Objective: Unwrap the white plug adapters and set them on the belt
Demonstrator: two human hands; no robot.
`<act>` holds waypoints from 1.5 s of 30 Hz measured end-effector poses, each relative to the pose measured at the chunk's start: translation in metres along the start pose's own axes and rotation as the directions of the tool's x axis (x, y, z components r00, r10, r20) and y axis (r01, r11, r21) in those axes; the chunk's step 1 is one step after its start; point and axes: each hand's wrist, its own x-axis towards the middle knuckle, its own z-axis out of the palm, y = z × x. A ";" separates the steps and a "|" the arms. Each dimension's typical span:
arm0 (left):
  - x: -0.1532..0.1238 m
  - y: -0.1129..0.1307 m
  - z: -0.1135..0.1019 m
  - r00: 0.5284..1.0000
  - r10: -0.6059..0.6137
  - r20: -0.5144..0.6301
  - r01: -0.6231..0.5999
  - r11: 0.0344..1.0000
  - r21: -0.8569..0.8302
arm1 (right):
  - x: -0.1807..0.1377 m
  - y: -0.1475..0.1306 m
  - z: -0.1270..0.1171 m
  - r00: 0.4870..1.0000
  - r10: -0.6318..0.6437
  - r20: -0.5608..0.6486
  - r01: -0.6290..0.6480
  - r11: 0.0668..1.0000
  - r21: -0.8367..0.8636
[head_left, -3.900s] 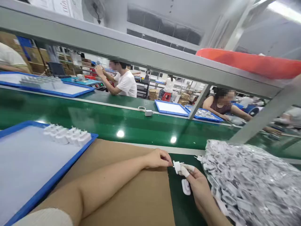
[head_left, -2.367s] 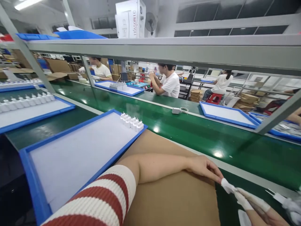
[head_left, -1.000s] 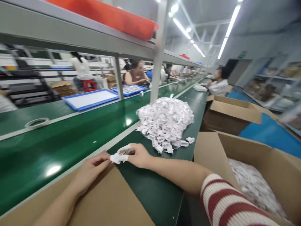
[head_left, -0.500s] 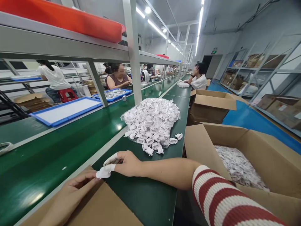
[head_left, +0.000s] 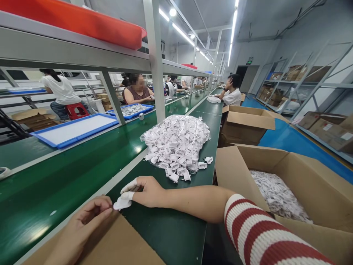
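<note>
My right hand (head_left: 147,191), with white covers on its thumb and fingertips, pinches a white plug housing (head_left: 122,203) over the near end of the bench. Its arm reaches in from the right in a red-and-cream striped sleeve. Curled above a cardboard sheet (head_left: 124,239), my left hand (head_left: 91,217) has its thumb and fingertips drawn together at the housing's left end. Whether they hold anything is too small to see. Beyond both hands lies a clear plastic bag of white plug housings (head_left: 178,141), several of them spilled out at its near edge.
A cardboard box (head_left: 309,184) at right holds bagged white parts, with another box (head_left: 245,123) behind it. Left of the bench runs a green conveyor belt (head_left: 91,173). Blue trays (head_left: 74,130) stand beyond it. A metal post (head_left: 156,62) carries a shelf. Co-workers sit farther off.
My left fingers have curled more and drawn back slightly from the housing. My right hand keeps its pinch almost in place. A small white speck on the belt has shifted left and nearer.
</note>
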 end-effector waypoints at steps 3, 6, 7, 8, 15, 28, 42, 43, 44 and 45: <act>0.006 -0.013 -0.004 0.997 -0.075 -0.006 0.075 0.997 -0.019 | 0.000 0.003 -0.001 0.998 -0.061 -0.013 0.059 0.994 -0.096; 0.009 -0.020 -0.004 0.992 -0.122 0.038 0.121 0.992 0.033 | -0.002 0.007 -0.001 0.997 -0.081 -0.003 0.079 0.978 -0.192; 0.009 -0.020 -0.003 0.993 -0.111 0.052 0.107 0.992 0.066 | -0.002 0.008 -0.001 0.997 -0.078 0.006 0.077 0.973 -0.216; 0.009 -0.020 -0.003 0.994 -0.095 0.063 0.088 0.991 0.101 | -0.003 0.010 -0.002 0.997 -0.076 0.020 0.079 0.969 -0.235; 0.009 -0.021 0.000 0.999 -0.015 0.051 0.006 0.986 0.164 | -0.003 0.016 -0.003 0.987 -0.144 0.067 0.155 0.962 -0.224; 0.003 -0.003 0.002 0.999 -0.017 0.049 0.010 0.990 0.142 | -0.005 0.016 -0.001 0.976 -0.186 0.110 0.202 0.965 -0.165; -0.011 -0.003 0.008 0.985 0.100 0.142 -0.105 0.994 0.029 | -0.021 -0.002 -0.001 0.976 -0.212 0.056 0.219 0.957 -0.190; -0.013 -0.003 0.009 0.978 0.125 0.170 -0.125 0.992 -0.011 | -0.024 -0.003 -0.001 0.981 -0.186 0.053 0.193 0.965 -0.180; -0.014 -0.004 0.009 0.980 0.121 0.157 -0.118 0.993 -0.028 | -0.026 -0.003 -0.001 0.984 -0.164 0.069 0.174 0.969 -0.174; -0.014 -0.007 0.008 0.983 0.117 0.144 -0.112 0.993 -0.042 | -0.028 -0.003 -0.002 0.985 -0.152 0.084 0.165 0.971 -0.173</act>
